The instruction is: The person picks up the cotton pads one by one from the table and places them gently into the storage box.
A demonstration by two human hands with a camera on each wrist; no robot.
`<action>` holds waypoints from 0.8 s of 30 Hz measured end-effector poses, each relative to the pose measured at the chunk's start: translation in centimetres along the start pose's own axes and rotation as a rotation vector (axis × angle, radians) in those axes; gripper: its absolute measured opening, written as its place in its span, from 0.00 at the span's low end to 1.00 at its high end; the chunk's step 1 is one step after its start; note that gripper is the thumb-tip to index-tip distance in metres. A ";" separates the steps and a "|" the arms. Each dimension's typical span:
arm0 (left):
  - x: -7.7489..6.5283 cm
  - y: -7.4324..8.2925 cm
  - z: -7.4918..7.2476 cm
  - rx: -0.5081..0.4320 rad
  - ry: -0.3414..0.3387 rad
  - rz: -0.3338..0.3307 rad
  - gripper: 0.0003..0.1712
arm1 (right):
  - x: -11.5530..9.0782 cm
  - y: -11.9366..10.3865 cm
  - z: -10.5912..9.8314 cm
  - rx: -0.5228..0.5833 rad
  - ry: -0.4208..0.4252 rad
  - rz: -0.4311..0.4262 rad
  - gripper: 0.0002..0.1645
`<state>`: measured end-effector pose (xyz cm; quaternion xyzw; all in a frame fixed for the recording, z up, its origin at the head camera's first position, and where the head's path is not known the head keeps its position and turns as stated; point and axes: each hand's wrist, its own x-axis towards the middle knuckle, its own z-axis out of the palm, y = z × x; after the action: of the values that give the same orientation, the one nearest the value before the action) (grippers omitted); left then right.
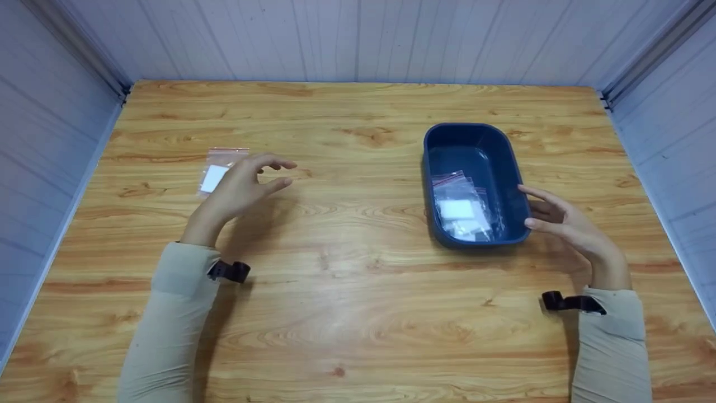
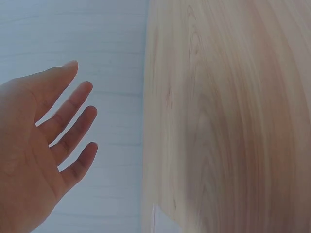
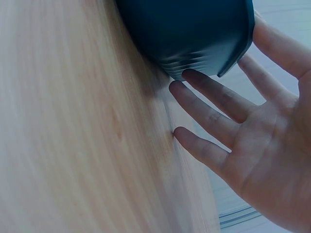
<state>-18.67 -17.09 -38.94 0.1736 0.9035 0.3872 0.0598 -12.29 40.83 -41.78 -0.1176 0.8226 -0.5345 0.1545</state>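
Observation:
A dark blue plastic bin (image 1: 475,127) stands right of the table's middle. Several clear zip bags (image 1: 457,208) with white pieces inside lie in its near end. My right hand (image 1: 573,226) touches the bin's right side, index fingertip and thumb tip at the rim. In the right wrist view its fingers (image 3: 209,119) are spread and fairly straight against and below the bin's wall. My left hand (image 1: 240,182) hovers over the left of the table with nothing between its relaxed fingers. Partly hidden behind it lies another clear zip bag (image 1: 213,178) holding a white piece.
The wood-grain table (image 1: 347,313) is bounded by a pale back wall (image 1: 358,39), a left wall (image 1: 45,145) and a right wall (image 1: 677,145). Each wrist wears a black strap-on camera.

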 end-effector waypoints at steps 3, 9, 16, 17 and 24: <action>-0.3 -0.7 -0.5 -0.006 0.010 0.002 0.19 | 0.1 0.0 0.0 -0.010 -0.001 -0.006 0.37; -0.9 -2.4 -1.3 -0.016 0.025 -0.007 0.19 | -0.1 -0.1 0.0 -0.032 0.005 0.003 0.37; -1.7 -4.4 -2.4 -0.007 0.065 -0.051 0.18 | 0.1 -0.1 0.0 -0.021 -0.004 -0.005 0.37; -1.8 -4.6 -2.5 -0.015 0.072 -0.047 0.18 | 0.1 -0.1 0.0 -0.021 -0.003 -0.006 0.37; -2.4 -6.0 -3.1 -0.039 0.069 -0.059 0.19 | 0.1 -0.1 0.0 -0.018 0.001 0.005 0.37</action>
<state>-18.79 -23.93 -41.18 0.1323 0.9020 0.4086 0.0436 -12.34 40.74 -41.66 -0.1168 0.8278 -0.5266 0.1544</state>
